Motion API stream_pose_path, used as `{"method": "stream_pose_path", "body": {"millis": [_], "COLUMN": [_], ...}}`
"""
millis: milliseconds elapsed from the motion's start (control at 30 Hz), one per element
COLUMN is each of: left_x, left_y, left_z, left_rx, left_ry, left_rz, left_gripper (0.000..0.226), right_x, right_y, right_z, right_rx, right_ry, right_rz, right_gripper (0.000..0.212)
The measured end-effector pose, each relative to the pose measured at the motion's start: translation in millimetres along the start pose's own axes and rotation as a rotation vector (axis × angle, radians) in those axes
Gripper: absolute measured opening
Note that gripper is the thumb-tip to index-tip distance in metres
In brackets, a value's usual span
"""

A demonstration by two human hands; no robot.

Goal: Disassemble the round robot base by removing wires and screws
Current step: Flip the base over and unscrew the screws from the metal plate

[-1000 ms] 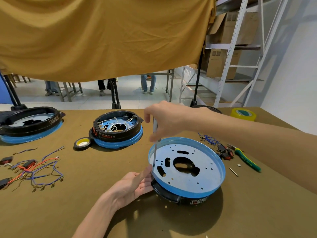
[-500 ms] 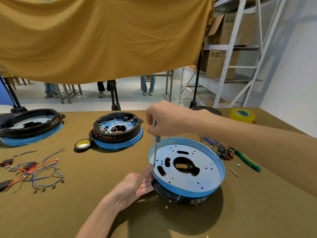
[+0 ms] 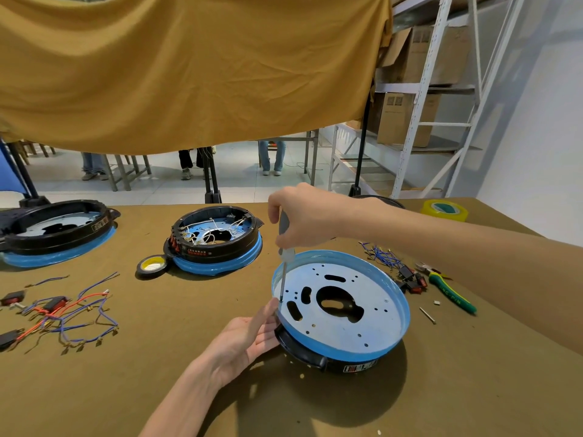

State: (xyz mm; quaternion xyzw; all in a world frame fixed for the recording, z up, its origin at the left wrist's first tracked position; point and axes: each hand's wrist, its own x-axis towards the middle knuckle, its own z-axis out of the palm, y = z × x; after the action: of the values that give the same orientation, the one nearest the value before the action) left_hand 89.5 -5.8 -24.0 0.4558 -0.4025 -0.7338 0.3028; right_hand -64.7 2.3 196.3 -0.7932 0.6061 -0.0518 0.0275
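A round robot base point(image 3: 344, 342) lies tilted on the brown table, its perforated metal plate and blue rim facing up. My right hand point(image 3: 303, 216) grips the grey handle of a screwdriver point(image 3: 284, 247) held upright. The tip stands on a hole at the plate's left edge. My left hand point(image 3: 249, 335) rests against the base's left side with straight fingers, one fingertip beside the screwdriver tip. The screw under the tip is too small to make out.
Two more round bases point(image 3: 214, 244) point(image 3: 53, 228) stand at the back left, with a black tape roll point(image 3: 153, 266). Loose wires and switches point(image 3: 60, 313) lie at the left. Green-handled pliers point(image 3: 448, 288), blue wires point(image 3: 381, 255) and yellow tape point(image 3: 444, 209) lie at the right.
My right hand has shifted slightly around the screwdriver handle, fingers regripping. The tip stays on the same hole. My left hand and the base have not moved.
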Motion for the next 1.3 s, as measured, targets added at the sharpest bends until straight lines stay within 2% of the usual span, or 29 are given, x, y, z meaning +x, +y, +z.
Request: {"method": "stream_pose_path", "body": {"millis": [67, 133, 200, 300, 467, 500, 567, 600, 700, 767, 867, 967, 1067, 1200, 1233, 1300], "left_x": [0.4, 0.3, 0.1, -0.8, -0.8, -0.6, -0.6, -1.2, -2.4, -3.4, -5.8, -6.1, -5.0, -3.9, -3.5, -3.2], "left_y": [-0.2, 0.2, 0.3, 0.3, 0.9, 1.1, 1.3, 1.3, 2.3, 2.7, 2.2, 1.8, 2.5, 2.1, 1.9, 1.9], "left_z": [0.6, 1.2, 1.0, 0.6, 0.6, 0.9, 1.8, 1.6, 1.2, 1.8, 2.0, 2.2, 2.0, 3.1, 3.1, 2.4], "left_rx": [0.008, 0.001, -0.012, 0.001, -0.031, -0.04, -0.072, -0.092, -0.155, -0.179, -0.163, -0.154, -0.136, -0.112, -0.103, -0.093], "left_ry": [-0.005, -0.004, -0.006, -0.022, -0.045, -0.043, -0.042, -0.039, -0.029, -0.025, -0.054, -0.054, -0.042, -0.048, -0.049, -0.066], "left_rz": [0.002, -0.006, -0.013, 0.004, -0.009, -0.011, -0.017, -0.021, -0.039, -0.041, -0.025, -0.014, -0.013, -0.006, -0.006, 0.001], "left_gripper": [0.091, 0.089, 0.089, 0.087, 0.08, 0.079, 0.075, 0.073, 0.069, 0.069, 0.071, 0.071, 0.076, 0.082, 0.085, 0.082], "right_x": [1.8, 4.7, 6.4, 5.1, 9.1, 9.9, 10.8, 10.1, 7.1, 6.0, 6.7, 5.4, -0.2, -4.9, -5.0, -5.4], "right_y": [1.2, 1.8, 2.1, 1.5, 3.3, 3.0, 2.7, 1.6, -0.2, -1.6, -2.4, -3.8, -4.1, -1.0, 0.7, 2.3], "right_z": [4.2, 5.0, 1.3, -6.0, 3.5, 3.7, -1.0, -4.6, -8.8, -2.0, 5.3, -2.3, -8.2, 2.6, 4.3, 2.1], "right_rx": [-0.11, -0.148, -0.063, 0.03, -0.258, -0.248, -0.128, -0.053, 0.063, -0.057, -0.195, -0.089, -0.025, -0.293, -0.296, -0.232], "right_ry": [0.077, 0.094, 0.022, -0.054, 0.095, 0.101, 0.026, -0.015, -0.089, -0.019, 0.131, 0.021, -0.1, 0.072, 0.09, 0.067], "right_rz": [0.022, 0.025, 0.01, -0.019, 0.053, 0.043, 0.011, -0.007, -0.045, -0.043, -0.027, -0.065, -0.08, -0.004, 0.01, 0.005], "right_gripper": [0.032, 0.03, 0.017, 0.031, 0.045, 0.042, 0.02, 0.017, 0.037, 0.034, 0.043, 0.026, 0.048, 0.049, 0.048, 0.033]}}
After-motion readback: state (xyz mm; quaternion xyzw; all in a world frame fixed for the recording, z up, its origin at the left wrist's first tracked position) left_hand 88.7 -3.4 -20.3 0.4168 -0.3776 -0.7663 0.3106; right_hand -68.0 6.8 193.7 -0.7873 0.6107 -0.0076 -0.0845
